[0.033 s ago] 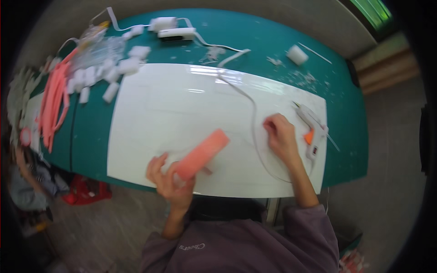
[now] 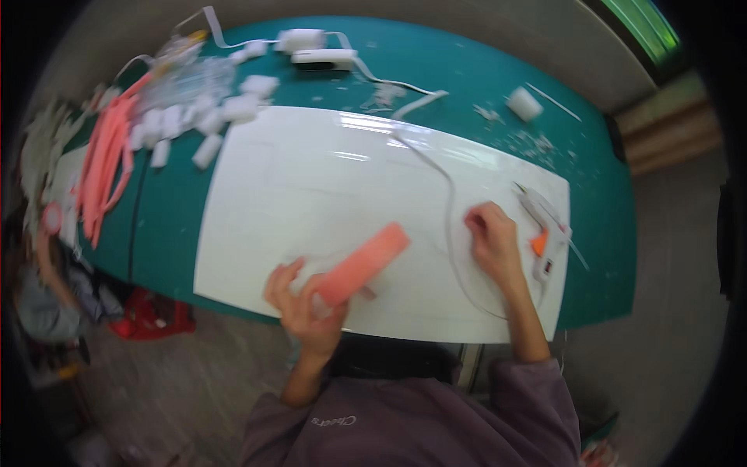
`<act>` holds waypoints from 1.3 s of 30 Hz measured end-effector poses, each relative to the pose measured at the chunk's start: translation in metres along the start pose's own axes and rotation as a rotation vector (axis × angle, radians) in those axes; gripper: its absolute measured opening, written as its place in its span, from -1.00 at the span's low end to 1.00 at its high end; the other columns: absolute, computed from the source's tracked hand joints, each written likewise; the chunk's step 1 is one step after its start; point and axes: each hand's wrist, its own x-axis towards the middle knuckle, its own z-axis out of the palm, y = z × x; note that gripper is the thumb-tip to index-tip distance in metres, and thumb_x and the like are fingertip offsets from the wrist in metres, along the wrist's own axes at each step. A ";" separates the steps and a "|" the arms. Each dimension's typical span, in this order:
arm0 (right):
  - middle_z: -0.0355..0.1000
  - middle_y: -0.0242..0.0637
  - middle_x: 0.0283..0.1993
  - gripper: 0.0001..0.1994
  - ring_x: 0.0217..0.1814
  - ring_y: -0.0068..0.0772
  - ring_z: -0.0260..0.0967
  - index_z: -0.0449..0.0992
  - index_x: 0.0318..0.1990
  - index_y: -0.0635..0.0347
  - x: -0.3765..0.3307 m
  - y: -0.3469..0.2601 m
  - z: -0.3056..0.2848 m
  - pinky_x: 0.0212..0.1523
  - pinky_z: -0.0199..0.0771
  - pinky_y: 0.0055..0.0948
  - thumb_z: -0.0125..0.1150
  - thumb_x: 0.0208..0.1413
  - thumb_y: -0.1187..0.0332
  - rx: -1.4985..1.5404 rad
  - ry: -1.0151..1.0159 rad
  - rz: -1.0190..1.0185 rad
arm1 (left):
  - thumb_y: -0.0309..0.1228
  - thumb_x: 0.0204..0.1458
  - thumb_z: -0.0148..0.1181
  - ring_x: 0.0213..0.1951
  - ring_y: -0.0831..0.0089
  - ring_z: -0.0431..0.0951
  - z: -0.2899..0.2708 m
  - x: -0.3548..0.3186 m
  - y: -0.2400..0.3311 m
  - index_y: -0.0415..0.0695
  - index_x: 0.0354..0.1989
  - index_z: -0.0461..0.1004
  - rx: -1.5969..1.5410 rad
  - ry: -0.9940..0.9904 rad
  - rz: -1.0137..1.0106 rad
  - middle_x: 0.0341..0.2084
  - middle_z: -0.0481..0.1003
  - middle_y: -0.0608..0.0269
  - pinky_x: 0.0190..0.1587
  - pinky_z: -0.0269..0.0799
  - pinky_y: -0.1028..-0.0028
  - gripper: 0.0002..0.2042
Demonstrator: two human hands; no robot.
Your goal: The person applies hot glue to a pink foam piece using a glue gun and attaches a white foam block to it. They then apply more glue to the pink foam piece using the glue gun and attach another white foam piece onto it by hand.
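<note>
A wide coral-pink strip (image 2: pixel 364 265) slants up and to the right from my left hand (image 2: pixel 311 317), gripped at its lower end between thumb and fingers. Its far end is free above the white board (image 2: pixel 268 202), and a short darker piece shows beneath it. The strip and left fingers are a little blurred. Over the board's right half, my right hand (image 2: pixel 496 241) has its fingers curled and pinched together; what they hold, if anything, is hidden. Just right of it lies a white hot glue gun (image 2: pixel 552 222) with an orange trigger, its cable (image 2: pixel 452 210) curving across the board.
White cylindrical pieces (image 2: pixel 173 123) cluster at the back left, beside coral strips (image 2: pixel 109 148) and clear plastic bags (image 2: pixel 194 82). A white roll (image 2: pixel 301 40) and a white box-like device (image 2: pixel 325 61) stand at the back. Another white cylinder (image 2: pixel 524 103) and scraps (image 2: pixel 533 146) lie back right.
The whole scene has shifted slightly rightward in view. Both hands keep nearly the same pose, the left one still gripping the coral-pink strip.
</note>
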 end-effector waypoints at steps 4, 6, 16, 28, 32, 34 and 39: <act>0.30 -0.14 -0.48 -0.87 -0.44 -0.18 0.30 0.40 -0.40 0.29 -0.007 -0.011 0.001 -0.44 0.29 -0.39 0.05 -0.17 0.67 -0.074 0.040 0.038 | -0.22 -0.28 0.29 -0.04 0.04 0.23 -0.005 0.000 0.003 -0.12 -0.37 0.47 -0.011 -0.037 -0.008 -0.13 0.35 0.06 0.01 0.11 0.16 -0.69; 0.31 -0.14 -0.48 -0.86 -0.47 -0.21 0.30 0.44 -0.39 0.30 -0.013 -0.014 -0.003 -0.45 0.30 -0.41 0.07 -0.16 0.66 -0.120 0.105 0.025 | -0.29 -0.35 0.31 -0.05 0.05 0.25 -0.002 0.002 0.005 -0.11 -0.39 0.48 -0.026 -0.034 -0.007 -0.13 0.36 0.10 0.00 0.14 0.19 -0.70; 0.31 -0.13 -0.49 -0.92 -0.49 -0.22 0.30 0.38 -0.45 0.38 -0.015 -0.004 -0.005 -0.45 0.29 -0.44 0.08 -0.15 0.67 -0.210 0.041 0.018 | -0.37 -0.41 0.33 -0.01 0.12 0.21 -0.005 0.000 0.006 -0.06 -0.34 0.49 -0.160 0.012 -0.031 -0.09 0.35 0.21 0.02 0.14 0.28 -0.66; 0.27 -0.45 -0.55 -0.97 -0.51 -0.69 0.21 0.35 -0.45 0.29 -0.015 0.004 -0.043 -0.47 0.22 -0.69 0.02 -0.05 0.60 0.289 -0.124 0.242 | -0.36 -0.38 0.32 -0.04 0.06 0.24 -0.010 -0.002 0.006 -0.11 -0.38 0.47 -0.093 -0.012 -0.010 -0.13 0.36 0.11 0.01 0.15 0.18 -0.70; 0.28 -0.43 -0.52 -0.97 -0.50 -0.67 0.22 0.35 -0.42 0.31 -0.016 -0.026 -0.083 -0.47 0.23 -0.70 0.04 -0.04 0.60 0.569 -0.052 0.344 | -0.29 -0.25 0.28 -0.02 0.02 0.23 -0.003 0.000 -0.002 -0.17 -0.35 0.43 -0.043 -0.056 0.023 -0.13 0.35 0.04 -0.07 0.21 0.19 -0.70; 0.29 -0.38 -0.47 -0.97 -0.49 -0.66 0.21 0.35 -0.42 0.31 -0.015 -0.037 -0.099 -0.48 0.22 -0.70 0.06 -0.04 0.60 0.652 -0.005 0.264 | -0.28 -0.24 0.27 0.00 0.01 0.20 -0.005 -0.001 -0.001 -0.18 -0.36 0.43 -0.038 -0.025 -0.003 -0.12 0.34 0.03 -0.07 0.20 0.17 -0.70; 0.27 -0.36 -0.41 -0.95 -0.46 -0.64 0.19 0.34 -0.41 0.29 -0.018 -0.038 -0.152 -0.45 0.20 -0.67 0.08 -0.01 0.58 0.720 0.122 0.112 | -0.29 -0.22 0.25 0.01 0.01 0.17 0.000 -0.001 0.002 -0.20 -0.40 0.42 -0.070 0.008 -0.010 -0.11 0.33 0.04 -0.11 0.22 0.20 -0.73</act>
